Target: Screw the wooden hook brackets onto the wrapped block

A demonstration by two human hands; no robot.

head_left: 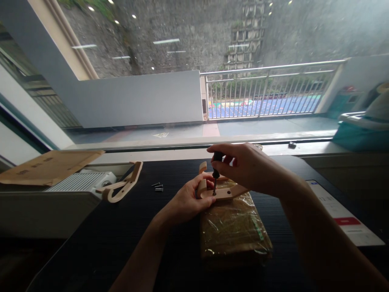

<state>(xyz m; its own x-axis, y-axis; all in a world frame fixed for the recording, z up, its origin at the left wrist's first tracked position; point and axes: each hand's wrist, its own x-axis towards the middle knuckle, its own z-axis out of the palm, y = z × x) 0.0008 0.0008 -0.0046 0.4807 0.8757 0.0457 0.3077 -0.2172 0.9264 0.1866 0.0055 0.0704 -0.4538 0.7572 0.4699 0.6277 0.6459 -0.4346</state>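
My right hand (243, 164) is closed round the black handle of a screwdriver (216, 174). It stands nearly upright, its tip at a hole in a pale wooden piece with curved, hook-like ends (225, 194). With fingers wrapped round one end, my left hand (191, 194) grips this wooden piece. Beneath it lies a parcel wrapped in shiny clear film (234, 227). To the left, several screws (158, 187) rest on the dark table (133, 243). A similar wooden piece (124, 186) lies at the table's left edge.
A brown paper envelope (48, 166) lies on a white radiator (82, 181) at the left. On the right of the table is a white sheet with a red band (340, 211). A teal bin (361, 134) stands by the window sill (158, 155), which carries a small dark object (292, 144).
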